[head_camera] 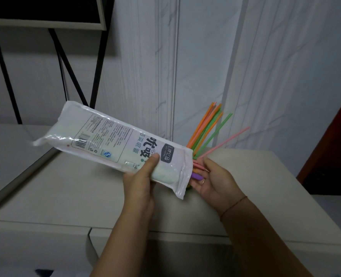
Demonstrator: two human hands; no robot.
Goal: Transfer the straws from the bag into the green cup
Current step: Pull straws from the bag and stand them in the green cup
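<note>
Left grip [143,176] round bag [113,140] — straws [207,126] beyond right hand [211,178]

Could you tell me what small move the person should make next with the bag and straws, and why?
Probably draw the right hand away from the bag to pull the pink and purple straws clear. The left hand grips the bag near its opening, and those straws only poke out there, while others already stand behind it; the green cup is largely hidden.

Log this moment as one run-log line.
left hand: holds bag | right hand: at bag mouth, touching straws | straws: fanning out of the mouth | green cup: mostly hidden behind the bag
</note>
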